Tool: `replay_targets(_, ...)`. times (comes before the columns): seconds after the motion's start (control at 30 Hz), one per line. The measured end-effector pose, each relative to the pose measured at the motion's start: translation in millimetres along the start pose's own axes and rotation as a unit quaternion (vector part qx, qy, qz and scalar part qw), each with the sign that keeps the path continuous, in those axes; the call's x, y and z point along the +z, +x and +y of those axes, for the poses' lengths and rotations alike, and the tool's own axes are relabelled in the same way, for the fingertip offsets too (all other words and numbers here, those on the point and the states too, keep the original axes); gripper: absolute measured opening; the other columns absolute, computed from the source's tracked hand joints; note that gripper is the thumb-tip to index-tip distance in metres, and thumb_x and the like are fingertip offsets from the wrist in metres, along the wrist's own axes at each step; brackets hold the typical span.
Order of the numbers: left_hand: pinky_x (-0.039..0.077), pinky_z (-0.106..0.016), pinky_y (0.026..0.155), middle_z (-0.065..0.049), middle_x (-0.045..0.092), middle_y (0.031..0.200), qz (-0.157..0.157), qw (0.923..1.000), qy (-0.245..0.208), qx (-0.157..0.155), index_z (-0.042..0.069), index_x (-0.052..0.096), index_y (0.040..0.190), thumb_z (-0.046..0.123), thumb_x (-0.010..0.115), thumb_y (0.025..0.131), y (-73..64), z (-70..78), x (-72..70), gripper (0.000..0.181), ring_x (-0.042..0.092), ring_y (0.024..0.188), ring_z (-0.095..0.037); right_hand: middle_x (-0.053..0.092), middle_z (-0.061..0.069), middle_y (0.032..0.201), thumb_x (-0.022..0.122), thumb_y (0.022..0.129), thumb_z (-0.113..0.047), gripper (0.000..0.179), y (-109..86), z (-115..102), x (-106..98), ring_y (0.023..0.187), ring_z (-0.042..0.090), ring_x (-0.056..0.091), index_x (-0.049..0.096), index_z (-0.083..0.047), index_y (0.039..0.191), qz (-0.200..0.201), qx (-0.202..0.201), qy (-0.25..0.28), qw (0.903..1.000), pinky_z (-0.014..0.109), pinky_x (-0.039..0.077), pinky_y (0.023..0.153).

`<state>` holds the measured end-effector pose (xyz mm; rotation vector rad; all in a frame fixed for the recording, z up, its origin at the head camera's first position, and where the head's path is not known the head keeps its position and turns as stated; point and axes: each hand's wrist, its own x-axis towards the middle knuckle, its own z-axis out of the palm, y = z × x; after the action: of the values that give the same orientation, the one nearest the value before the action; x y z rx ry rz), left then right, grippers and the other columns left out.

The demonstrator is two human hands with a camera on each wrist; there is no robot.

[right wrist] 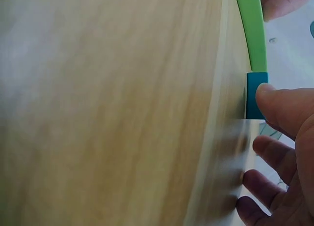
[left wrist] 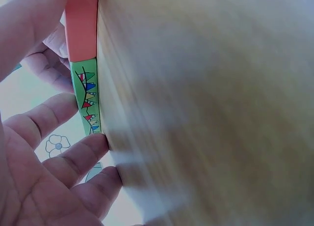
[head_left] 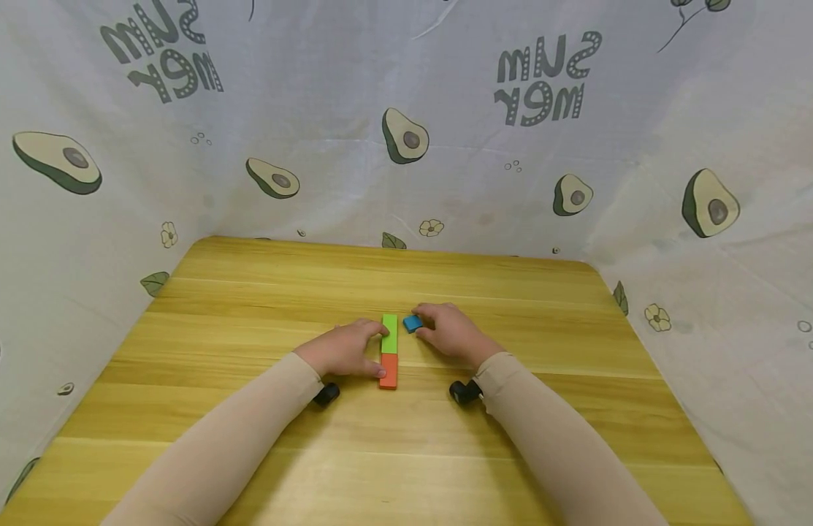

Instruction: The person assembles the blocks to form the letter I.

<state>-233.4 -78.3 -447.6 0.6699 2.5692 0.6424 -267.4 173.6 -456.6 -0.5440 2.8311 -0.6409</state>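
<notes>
In the head view, a green block point(head_left: 389, 334) and an orange-red block point(head_left: 389, 378) lie end to end on the table. My left hand point(head_left: 343, 349) touches them from the left, index finger at the green block and thumb on the orange-red one. The left wrist view shows printed bunting flags on the green block's side point(left wrist: 88, 96). My right hand point(head_left: 451, 332) pinches a small blue block point(head_left: 412, 323) between thumb and index finger. It sits slightly turned, a narrow gap to the right of the green block's far end. The other right fingers spread apart point(right wrist: 270, 186).
The wooden tabletop point(head_left: 380, 453) stretches around both hands. Pale cloth point(head_left: 340, 88) printed with avocados hangs behind and along the sides. A black wrist device point(head_left: 327, 394) shows under the left wrist and another point(head_left: 464, 392) under the right.
</notes>
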Motion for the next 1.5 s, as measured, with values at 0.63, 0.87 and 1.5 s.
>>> replay_targets(0.63, 0.024, -0.067, 0.126, -0.008, 0.047, 0.162, 0.005, 1.0, 0.002, 0.001, 0.023, 0.052, 0.151, 0.05, 0.081, 0.09, 0.1, -1.1, 1.2, 0.073, 0.048, 0.149, -0.032, 0.066, 0.009, 0.144, 0.066, 0.106, -0.023, 0.037, 1.2, 1.2, 1.3, 0.138, 0.037, 0.053, 0.066, -0.013, 0.141, 0.0, 0.01, 0.0, 0.9999, 0.053, 0.044, 0.118)
replay_targets(0.87, 0.025, -0.066, 0.126, -0.008, 0.047, 0.162, 0.005, 1.0, 0.0, -0.001, 0.023, 0.053, 0.15, 0.05, 0.082, 0.09, 0.6, -0.9, 1.1, 0.072, 0.049, 0.149, -0.031, 0.066, 0.01, 0.144, 0.067, 0.105, -0.023, 0.036, 2.0, 1.6, 1.1, 0.14, 0.038, 0.052, 0.067, -0.013, 0.14, 0.0, 0.015, 0.0, 0.9999, 0.053, 0.043, 0.119)
replay_targets(1.5, 0.025, -0.067, 0.126, -0.008, 0.047, 0.162, 0.005, 1.0, -0.008, 0.0, 0.022, 0.053, 0.151, 0.049, 0.082, 0.09, 0.1, -0.4, -0.2, 0.073, 0.047, 0.15, -0.031, 0.068, 0.009, 0.138, 0.065, 0.106, -0.023, 0.033, 3.9, 0.2, 2.2, 0.136, 0.035, 0.054, 0.067, -0.012, 0.138, 0.001, 0.022, -0.011, 0.9997, 0.052, 0.045, 0.118)
